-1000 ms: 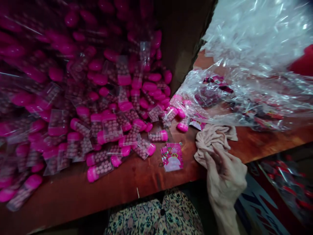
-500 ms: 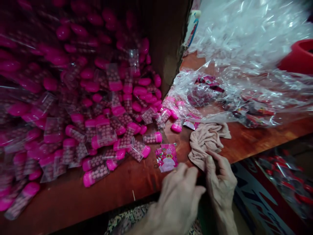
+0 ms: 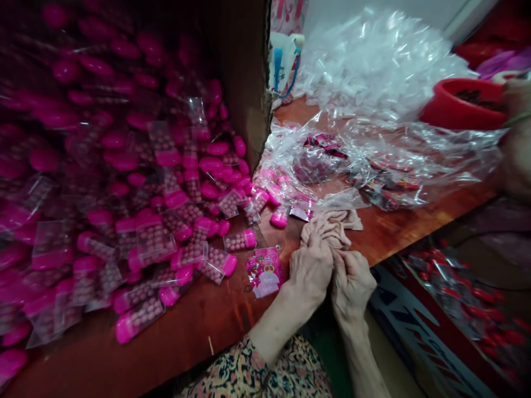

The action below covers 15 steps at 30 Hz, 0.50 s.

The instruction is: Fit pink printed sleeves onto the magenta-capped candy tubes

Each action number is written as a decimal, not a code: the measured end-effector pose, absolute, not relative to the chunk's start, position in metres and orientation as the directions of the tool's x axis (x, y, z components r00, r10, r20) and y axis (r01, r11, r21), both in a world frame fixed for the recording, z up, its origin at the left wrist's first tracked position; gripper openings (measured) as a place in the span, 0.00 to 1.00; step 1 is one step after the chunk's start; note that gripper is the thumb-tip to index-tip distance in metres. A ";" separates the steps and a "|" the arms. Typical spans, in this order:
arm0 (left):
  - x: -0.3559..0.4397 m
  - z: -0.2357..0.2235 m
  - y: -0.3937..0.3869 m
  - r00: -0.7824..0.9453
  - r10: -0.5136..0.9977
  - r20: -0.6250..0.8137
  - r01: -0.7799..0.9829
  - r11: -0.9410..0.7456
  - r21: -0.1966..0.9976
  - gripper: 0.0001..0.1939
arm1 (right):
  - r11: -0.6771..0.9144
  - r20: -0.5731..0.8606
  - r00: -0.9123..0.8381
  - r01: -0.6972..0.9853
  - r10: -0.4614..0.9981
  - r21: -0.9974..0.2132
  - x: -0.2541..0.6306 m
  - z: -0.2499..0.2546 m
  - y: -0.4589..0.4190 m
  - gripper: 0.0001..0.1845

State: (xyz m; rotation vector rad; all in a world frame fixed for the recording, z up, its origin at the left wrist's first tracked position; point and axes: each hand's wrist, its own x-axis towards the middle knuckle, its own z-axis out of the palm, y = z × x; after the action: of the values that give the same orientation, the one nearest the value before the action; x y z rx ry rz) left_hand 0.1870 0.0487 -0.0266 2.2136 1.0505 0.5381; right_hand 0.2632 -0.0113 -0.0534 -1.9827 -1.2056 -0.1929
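A crumpled beige cloth (image 3: 331, 228) lies on the reddish wooden table top (image 3: 199, 315), and my left hand (image 3: 311, 271) and my right hand (image 3: 352, 284) both pinch its lower edge, side by side. To the left of my left hand lies a flat pink printed sachet (image 3: 264, 272), not touched. Beyond it, a large heap of clear bags holding pink-capped tubes of pink beads (image 3: 153, 240) spreads across the table. One loose tube (image 3: 239, 240) lies at the heap's near edge.
A cardboard box wall (image 3: 244, 72) rises behind the heap. Crumpled clear plastic film (image 3: 373, 72) covers the table's far right, with red-printed packets (image 3: 390, 185) under it. A red bowl (image 3: 464, 103) stands beyond. Below the table edge sits a carton of red-and-clear packets (image 3: 456, 298).
My left hand has come in from the bottom and now holds the cloth beside my right hand. The view has swung, shifting everything left and showing more of the red bowl.
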 end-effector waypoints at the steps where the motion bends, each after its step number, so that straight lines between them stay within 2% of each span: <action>1: 0.190 -0.027 0.050 0.597 0.797 0.092 0.545 -0.487 0.683 0.12 | -0.238 0.488 0.530 0.808 0.693 -0.540 0.267 -0.051 -0.008 0.23; 4: 0.201 -0.028 0.051 0.576 0.813 0.087 0.548 -0.463 0.697 0.14 | -0.246 0.484 0.513 0.823 0.709 -0.511 0.278 -0.037 -0.002 0.24; 7: 0.205 -0.022 0.053 0.548 0.831 0.098 0.531 -0.436 0.727 0.15 | -0.292 0.541 0.553 0.818 0.634 -0.495 0.285 -0.011 -0.005 0.23; 9: 0.195 -0.014 0.054 0.548 0.825 0.135 0.476 -0.441 0.761 0.14 | -0.311 0.587 0.609 0.786 0.534 -0.534 0.285 0.008 -0.010 0.21; 11: 0.171 -0.003 0.051 0.550 0.815 0.185 0.372 -0.436 0.819 0.17 | -0.264 0.585 0.635 0.759 0.505 -0.596 0.278 0.021 -0.014 0.17; 13: 0.138 0.006 0.046 0.512 0.844 0.159 0.329 -0.364 0.871 0.17 | -0.159 0.556 0.606 0.744 0.569 -0.649 0.264 0.023 -0.015 0.13; 15: 0.100 0.012 0.038 0.464 0.880 0.102 0.340 -0.283 0.897 0.15 | -0.034 0.500 0.504 0.727 0.704 -0.686 0.242 0.015 -0.011 0.09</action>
State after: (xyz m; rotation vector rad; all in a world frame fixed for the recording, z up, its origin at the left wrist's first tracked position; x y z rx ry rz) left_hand 0.0997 0.0377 0.0120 1.8380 1.0294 0.7765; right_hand 0.2422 -0.0111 0.0154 -1.7499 -1.2117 -0.0289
